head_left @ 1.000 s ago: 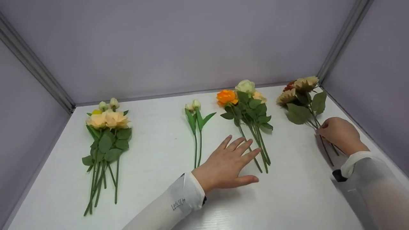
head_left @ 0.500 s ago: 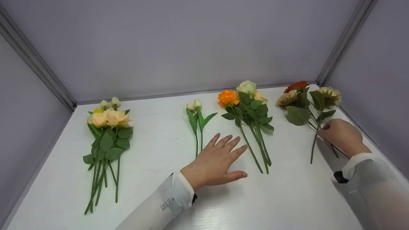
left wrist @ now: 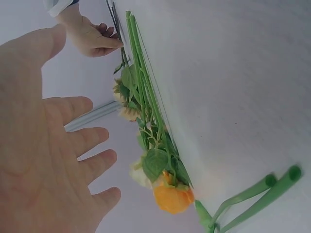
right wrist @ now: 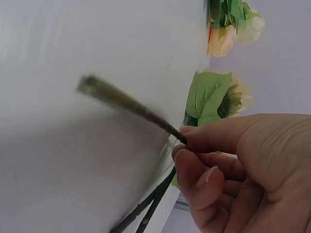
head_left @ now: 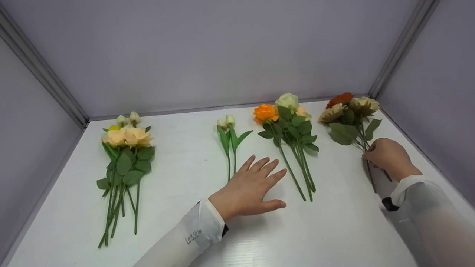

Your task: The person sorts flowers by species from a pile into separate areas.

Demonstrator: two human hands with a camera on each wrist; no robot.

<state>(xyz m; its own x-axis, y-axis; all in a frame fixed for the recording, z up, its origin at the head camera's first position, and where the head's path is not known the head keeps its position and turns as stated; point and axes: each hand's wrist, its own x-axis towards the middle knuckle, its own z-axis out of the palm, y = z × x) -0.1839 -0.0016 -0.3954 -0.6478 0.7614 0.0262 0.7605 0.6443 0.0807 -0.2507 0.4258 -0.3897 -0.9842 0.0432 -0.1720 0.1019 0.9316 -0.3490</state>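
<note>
At the right end of the table, my right hand [head_left: 389, 157] pinches the stem [right wrist: 129, 104] of a beige sunflower-like flower [head_left: 365, 105] between thumb and fingertips. A red-orange flower [head_left: 340, 99] and another beige flower [head_left: 332, 113] lie beside it, and the stems cross near my fingers. In the right wrist view the pinched stem's cut end stands off the table, blurred. My left hand [head_left: 245, 193] is spread, palm down, over the lower stems of two pale tulips [head_left: 230, 120], hiding the stem ends; it grips nothing.
Between the hands lies a bunch with an orange flower [head_left: 265, 112] and a pale green rose [head_left: 287, 101]. At the left is a bunch with peach roses [head_left: 128, 137]. Grey walls [head_left: 222, 52] bound the white table [head_left: 178, 207] at the back and sides.
The pinched flower's head swung out to the right, then back left beside the other beige flower, as its stem turned in my right fingers. My left hand shifted left, then stayed still.
</note>
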